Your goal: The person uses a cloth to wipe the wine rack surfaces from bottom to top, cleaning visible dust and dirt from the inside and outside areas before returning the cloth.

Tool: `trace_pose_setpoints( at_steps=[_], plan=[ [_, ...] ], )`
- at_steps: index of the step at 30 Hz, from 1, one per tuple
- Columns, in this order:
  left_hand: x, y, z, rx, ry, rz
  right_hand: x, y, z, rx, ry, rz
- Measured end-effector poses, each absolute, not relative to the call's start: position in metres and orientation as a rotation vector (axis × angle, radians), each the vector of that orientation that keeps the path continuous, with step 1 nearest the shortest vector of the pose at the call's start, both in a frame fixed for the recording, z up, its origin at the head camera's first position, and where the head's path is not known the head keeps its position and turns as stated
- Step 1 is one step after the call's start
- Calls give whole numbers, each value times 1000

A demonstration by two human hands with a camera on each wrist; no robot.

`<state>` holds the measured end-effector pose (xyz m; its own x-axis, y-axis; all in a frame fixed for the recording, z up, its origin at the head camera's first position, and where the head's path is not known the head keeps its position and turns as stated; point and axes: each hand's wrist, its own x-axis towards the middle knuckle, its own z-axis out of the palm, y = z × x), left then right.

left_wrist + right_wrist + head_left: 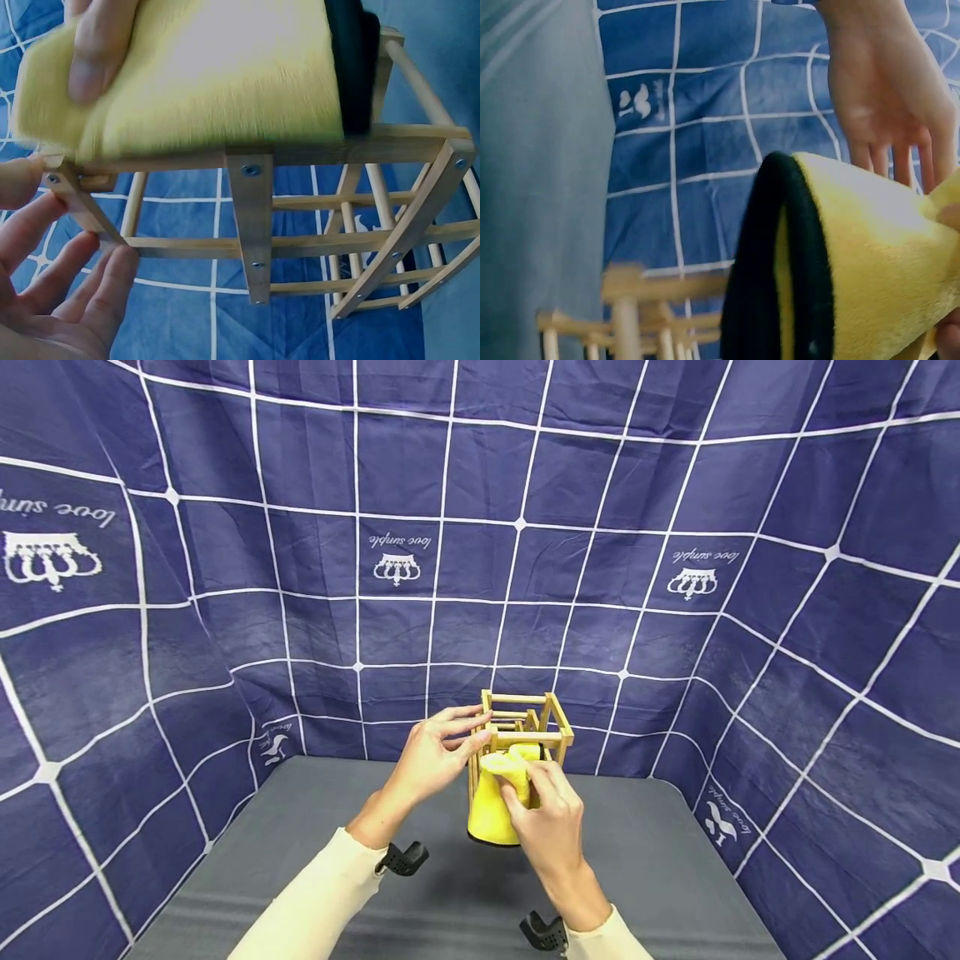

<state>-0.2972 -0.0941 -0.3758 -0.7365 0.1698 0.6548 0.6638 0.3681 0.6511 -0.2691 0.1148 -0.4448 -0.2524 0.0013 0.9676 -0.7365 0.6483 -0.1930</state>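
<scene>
A small slatted wooden rack (531, 737) stands on the grey surface. Its screwed joints and round rungs show in the left wrist view. My left hand (435, 753) holds the rack's upper left corner, thumb on one side and fingertips on the post. A yellow cloth (491, 810) with black edging hangs over the near side of the rack. My right hand (551, 814) pinches the cloth's upper part between thumb and fingers. In the right wrist view the folded cloth (885, 247) hides part of the rack and the left fingertips.
The grey tabletop (637, 877) spreads around the rack. Behind it and at both sides hangs a blue curtain (480, 560) with white grid lines. A black wrist mount (405, 858) is on the left wrist, another (543, 932) on the right.
</scene>
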Motion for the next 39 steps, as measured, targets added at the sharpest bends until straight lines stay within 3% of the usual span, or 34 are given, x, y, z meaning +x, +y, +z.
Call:
trace_pose_setpoints(
  at_steps=[9,28,39],
  plan=[
    [-297,-97,-372,-699,-2144,-1355,-277,90,-431,526,-1780,718],
    [-296,-101,-370,-618,-2202,-1360,-274,85,-438,482,-1912,777],
    [-297,-93,-366,-626,-2206,-1375,-257,133,-420,502,-1817,493]
  ],
)
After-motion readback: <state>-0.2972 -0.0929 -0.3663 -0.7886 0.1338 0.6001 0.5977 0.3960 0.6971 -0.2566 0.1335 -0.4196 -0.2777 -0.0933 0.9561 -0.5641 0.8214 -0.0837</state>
